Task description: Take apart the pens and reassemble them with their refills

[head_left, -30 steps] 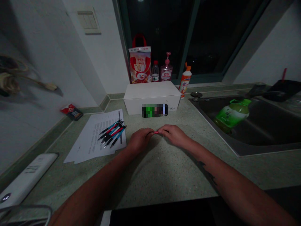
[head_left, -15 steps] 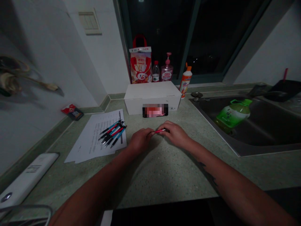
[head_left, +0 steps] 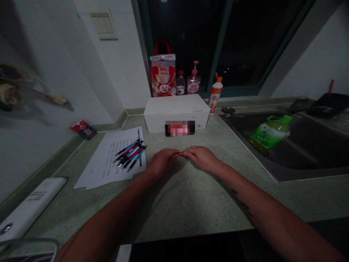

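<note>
Between my two hands, above the middle of the counter, is a slim red and black pen (head_left: 181,154). My left hand (head_left: 163,162) is closed, pinching its left end. From the other side my right hand (head_left: 203,157) pinches it too, fingers bent over the right end. Only a short red stretch shows between the fingertips; the rest is hidden. To the left, a loose pile of blue, red and black pens (head_left: 131,154) lies on printed paper sheets (head_left: 95,165).
A phone (head_left: 180,128) with a blurred screen leans on a white box (head_left: 174,105) beyond my hands. At right is a sink (head_left: 275,175) holding a green-labelled jug (head_left: 269,133). An orange and white bottle (head_left: 215,95) stands beside the box. A white device (head_left: 35,203) lies at left.
My right hand has slid left along the pen, closer to my left hand, so less of the red barrel shows. The pile of pens has stayed put.
</note>
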The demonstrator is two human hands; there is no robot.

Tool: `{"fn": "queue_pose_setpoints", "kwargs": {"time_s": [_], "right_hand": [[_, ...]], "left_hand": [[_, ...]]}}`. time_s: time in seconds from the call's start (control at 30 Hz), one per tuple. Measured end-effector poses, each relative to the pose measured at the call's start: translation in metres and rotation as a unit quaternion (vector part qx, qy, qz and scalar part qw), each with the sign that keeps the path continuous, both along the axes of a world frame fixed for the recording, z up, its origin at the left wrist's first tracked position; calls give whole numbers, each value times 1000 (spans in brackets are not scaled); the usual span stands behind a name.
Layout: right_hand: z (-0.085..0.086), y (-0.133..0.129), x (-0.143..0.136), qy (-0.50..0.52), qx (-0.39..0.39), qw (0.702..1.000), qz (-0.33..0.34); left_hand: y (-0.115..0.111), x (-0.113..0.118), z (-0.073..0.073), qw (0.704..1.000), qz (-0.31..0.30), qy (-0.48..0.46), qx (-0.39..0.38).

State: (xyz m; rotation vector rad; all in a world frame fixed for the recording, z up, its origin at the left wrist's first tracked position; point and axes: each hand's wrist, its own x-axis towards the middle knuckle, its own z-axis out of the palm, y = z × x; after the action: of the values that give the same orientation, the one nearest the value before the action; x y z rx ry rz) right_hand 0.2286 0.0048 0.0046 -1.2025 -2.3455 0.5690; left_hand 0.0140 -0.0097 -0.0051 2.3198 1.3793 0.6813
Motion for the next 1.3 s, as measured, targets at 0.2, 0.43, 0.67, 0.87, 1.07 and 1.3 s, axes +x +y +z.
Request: {"fn": "queue_pose_setpoints", "kwargs": {"time_s": [0.2, 0.43, 0.67, 0.87, 1.07, 1.3], "right_hand": [[0, 1, 3, 35, 51, 998, -17], [-2, 1, 1, 38, 50, 998, 9], [3, 3, 8, -41, 106, 993, -15], [8, 10, 22, -171, 165, 968, -76], [6, 8, 16, -245, 191, 950, -44], [11, 11, 29, -223, 138, 964, -51]], "left_hand": [[2, -1, -2, 1000, 9, 15, 0], [0, 0, -1, 1000, -12, -8, -2], [2, -2, 2, 999, 28, 41, 4], [6, -5, 6, 992, 80, 94, 14], [7, -6, 6, 989, 101, 106, 25], [6, -6, 4, 990, 99, 98, 20]]}}
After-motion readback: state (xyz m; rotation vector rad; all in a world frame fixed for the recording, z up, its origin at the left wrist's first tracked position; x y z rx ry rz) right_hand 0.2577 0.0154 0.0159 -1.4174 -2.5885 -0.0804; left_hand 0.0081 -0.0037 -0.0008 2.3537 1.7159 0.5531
